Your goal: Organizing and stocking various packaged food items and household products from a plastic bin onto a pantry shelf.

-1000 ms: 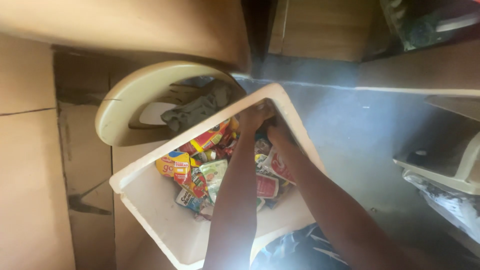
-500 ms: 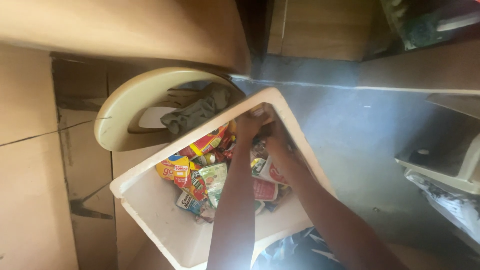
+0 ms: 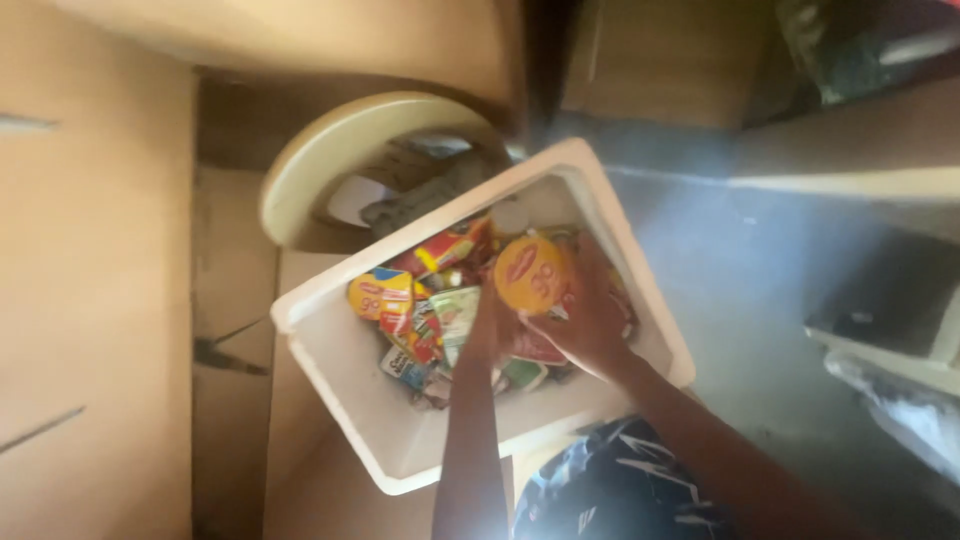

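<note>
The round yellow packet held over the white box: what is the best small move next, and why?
Probably lift the round yellow packet straight up, clear of the white box. Both the left hand and right hand hold it just above the other packets.

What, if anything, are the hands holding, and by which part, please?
The right hand grips a round yellow-orange packet by its lower edge; the left hand touches it alongside.

We count one white foam box [image 3: 340, 350], one round orange-yellow packet [image 3: 530, 272] lifted above it, two hands [image 3: 590, 325] inside; loose colourful sachets [image 3: 440, 310] heaped, too jumbled to number; one cream chair [image 3: 330, 150] at box's far edge
</note>
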